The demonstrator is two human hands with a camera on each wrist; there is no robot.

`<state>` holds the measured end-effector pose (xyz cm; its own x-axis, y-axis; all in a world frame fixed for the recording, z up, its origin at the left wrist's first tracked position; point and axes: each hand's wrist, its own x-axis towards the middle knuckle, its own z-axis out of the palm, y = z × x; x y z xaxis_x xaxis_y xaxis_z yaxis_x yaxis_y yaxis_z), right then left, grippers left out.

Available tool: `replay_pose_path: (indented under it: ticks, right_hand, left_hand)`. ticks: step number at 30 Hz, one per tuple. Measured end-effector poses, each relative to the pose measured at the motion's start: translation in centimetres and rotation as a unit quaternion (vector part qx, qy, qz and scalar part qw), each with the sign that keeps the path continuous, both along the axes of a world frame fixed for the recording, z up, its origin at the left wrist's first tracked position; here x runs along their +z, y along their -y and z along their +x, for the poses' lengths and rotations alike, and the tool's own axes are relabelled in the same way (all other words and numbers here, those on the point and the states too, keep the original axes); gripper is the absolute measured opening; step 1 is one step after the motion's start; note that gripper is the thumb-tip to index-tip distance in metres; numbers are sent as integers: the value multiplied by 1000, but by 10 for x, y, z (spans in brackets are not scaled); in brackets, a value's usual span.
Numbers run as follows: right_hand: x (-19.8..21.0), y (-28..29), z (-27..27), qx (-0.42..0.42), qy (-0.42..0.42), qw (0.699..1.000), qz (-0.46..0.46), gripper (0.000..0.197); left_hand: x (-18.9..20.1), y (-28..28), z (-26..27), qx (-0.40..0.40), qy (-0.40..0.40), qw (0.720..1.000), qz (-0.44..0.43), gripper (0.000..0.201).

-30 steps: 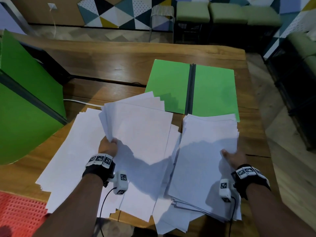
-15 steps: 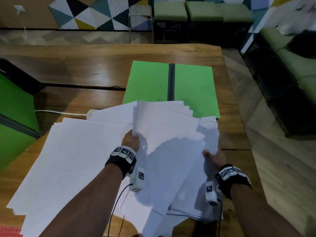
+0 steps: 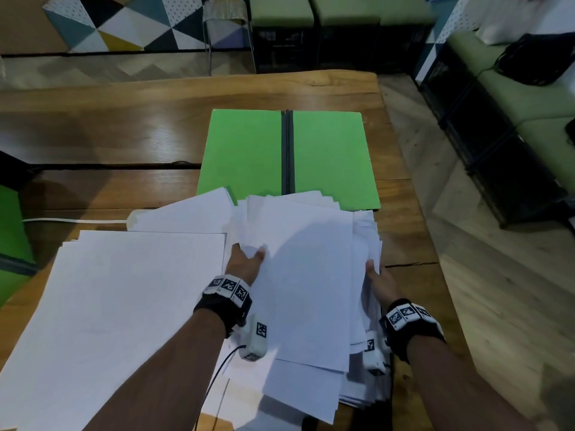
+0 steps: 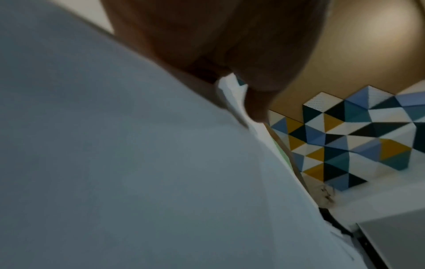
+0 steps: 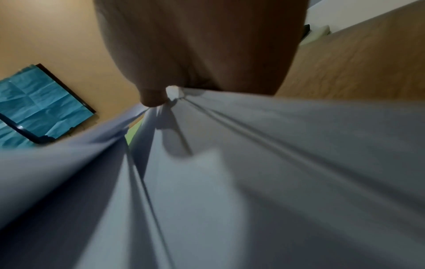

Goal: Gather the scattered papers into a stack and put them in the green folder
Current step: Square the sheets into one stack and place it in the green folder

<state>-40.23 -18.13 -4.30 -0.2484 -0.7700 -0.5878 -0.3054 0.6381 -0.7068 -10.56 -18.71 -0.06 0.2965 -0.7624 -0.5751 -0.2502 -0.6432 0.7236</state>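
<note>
The green folder (image 3: 326, 157) lies open and flat at the far middle of the wooden table (image 3: 124, 119). Just in front of it, a bundle of white papers (image 3: 305, 275) rests over the right-hand stack (image 3: 367, 384). My left hand (image 3: 249, 259) pinches the bundle's left edge, thumb on top; the left wrist view shows the thumb (image 4: 255, 102) pressed on the sheets (image 4: 138, 163). My right hand (image 3: 375, 272) grips the stack's right edge, and in the right wrist view its thumb (image 5: 151, 98) pins the papers (image 5: 253, 163). More white sheets (image 3: 124, 306) lie spread at the left.
A second green folder (image 3: 12, 225) stands at the left edge. A white cable (image 3: 74, 219) runs across the table behind the left sheets. The table's right edge (image 3: 435, 259) drops to the wooden floor; green benches (image 3: 513, 98) stand beyond it.
My left hand has carried its bundle of papers rightward and laid it over the right-hand stack. The right hand stays on that stack's right edge. The view has turned to the right.
</note>
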Motion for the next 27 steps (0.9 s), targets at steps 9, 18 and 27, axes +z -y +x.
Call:
replay_pose_path:
  ticks: [9,18,27]
  right_hand:
    - [12,-1,0,1,69,998,5,83]
    - [-9,-4,-4,35,37,998,-41,32]
    - [4,-6,0,8,33,999,-34,52]
  left_hand:
    - [-16,-37,-2,-78,-145,986,-28,83]
    - [-1,-47,9,-80,-99,992,13,83]
    - [4,-64,8,-208,29,978,4,67]
